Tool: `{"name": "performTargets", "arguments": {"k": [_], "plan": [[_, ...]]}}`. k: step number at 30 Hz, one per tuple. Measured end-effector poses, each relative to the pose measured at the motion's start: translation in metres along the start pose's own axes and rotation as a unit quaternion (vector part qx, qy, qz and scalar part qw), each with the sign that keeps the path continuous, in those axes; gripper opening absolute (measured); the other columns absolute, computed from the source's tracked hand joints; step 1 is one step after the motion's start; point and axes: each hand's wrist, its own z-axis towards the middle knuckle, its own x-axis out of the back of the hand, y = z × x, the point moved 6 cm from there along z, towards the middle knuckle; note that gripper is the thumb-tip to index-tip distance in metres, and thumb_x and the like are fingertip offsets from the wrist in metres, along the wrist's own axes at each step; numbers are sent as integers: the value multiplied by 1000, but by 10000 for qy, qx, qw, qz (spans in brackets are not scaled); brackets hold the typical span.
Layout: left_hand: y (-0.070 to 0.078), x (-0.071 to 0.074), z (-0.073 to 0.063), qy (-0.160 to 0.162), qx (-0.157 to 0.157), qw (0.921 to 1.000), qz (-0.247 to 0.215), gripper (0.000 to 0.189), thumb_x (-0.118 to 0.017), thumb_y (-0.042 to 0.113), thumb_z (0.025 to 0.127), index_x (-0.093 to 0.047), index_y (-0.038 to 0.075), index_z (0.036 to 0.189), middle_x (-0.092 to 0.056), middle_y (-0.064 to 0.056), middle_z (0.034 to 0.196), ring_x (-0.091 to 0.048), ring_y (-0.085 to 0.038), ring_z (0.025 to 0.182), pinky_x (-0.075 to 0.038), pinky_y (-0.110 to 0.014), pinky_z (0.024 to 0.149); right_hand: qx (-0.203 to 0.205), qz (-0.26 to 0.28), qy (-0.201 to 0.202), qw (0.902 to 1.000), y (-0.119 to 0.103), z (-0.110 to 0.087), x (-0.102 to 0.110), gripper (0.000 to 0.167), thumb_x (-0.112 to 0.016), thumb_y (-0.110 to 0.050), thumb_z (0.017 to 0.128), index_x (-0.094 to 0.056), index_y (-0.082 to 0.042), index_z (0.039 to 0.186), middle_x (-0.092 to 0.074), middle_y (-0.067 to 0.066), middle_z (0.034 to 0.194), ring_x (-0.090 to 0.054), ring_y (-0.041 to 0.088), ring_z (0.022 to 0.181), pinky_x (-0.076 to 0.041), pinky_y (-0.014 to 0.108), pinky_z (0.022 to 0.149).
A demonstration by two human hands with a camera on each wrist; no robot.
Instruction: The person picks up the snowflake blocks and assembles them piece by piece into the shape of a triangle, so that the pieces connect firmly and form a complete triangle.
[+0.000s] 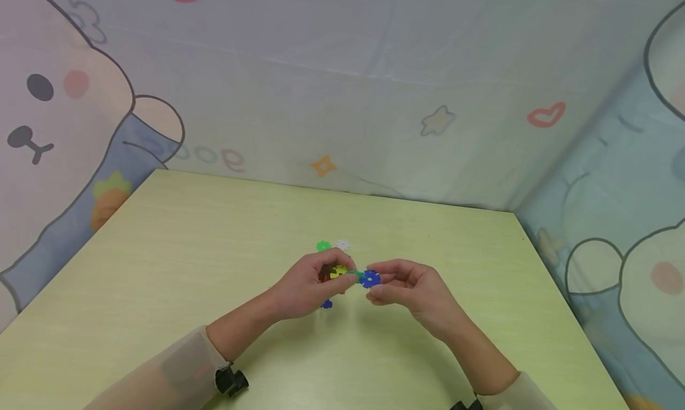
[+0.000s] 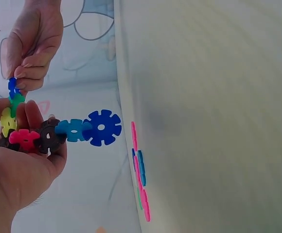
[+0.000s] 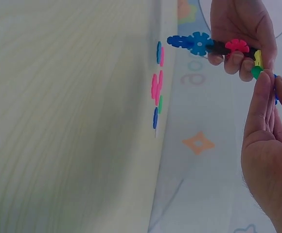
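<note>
Our left grip (image 1: 312,285) was curled round the multicoloured chain of notched plastic discs (image 2: 53,137); at three o'clock our right grip (image 1: 420,291) pinched the dark-blue flower-shaped plastic disc (image 1: 370,278). Apparently joining them, we next needed slots pressed firmly together.

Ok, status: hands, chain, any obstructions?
Left hand gripping flower-piece chain. Right hand pinching blue piece at one end. More pieces on table beyond left hand, seemingly not blocking.
</note>
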Motion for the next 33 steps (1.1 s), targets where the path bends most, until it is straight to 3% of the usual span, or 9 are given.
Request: {"name": "performTargets", "arguments": {"k": [12,18,23,33], "plan": [[-3,4,-2,83,107,9999,-98,11,-71,25,108,-74,20,119,-68,1,90,-57,-17,75,-48,-26,65,-61,-97,-24,9999,2,1,3,42,-83,-15,99,-71,-4,138,-77,5,106,-83,24,100,-66,40,97],[-4,12,-4,290,329,9990,-14,14,-73,27,107,-75,23,121,-66,-3,91,-55,-20,75,-46,-26,63,-127,-598,-43,9981,9,9,11,42,-78,-17,103,-68,-5,142,-76,11,115,-80,34,107,-67,40,96],[-5,16,-4,372,416,9984,-15,14,-73,29,107,-75,25,120,-67,-4,93,-56,-21,77,-46,-26,64,-452,-1278,-218,9905,24,26,12,38,-78,-22,103,-70,-4,136,-77,13,118,-77,32,105,-66,36,91],[-7,17,-4,368,499,9975,-327,23,-83,28,100,-75,22,120,-70,-6,104,-61,-23,82,-54,-27,64,-755,-2375,-715,9658,48,67,-7,20,-83,-30,99,-73,-16,110,-67,1,99,-59,21,92,-48,34,82]]}}
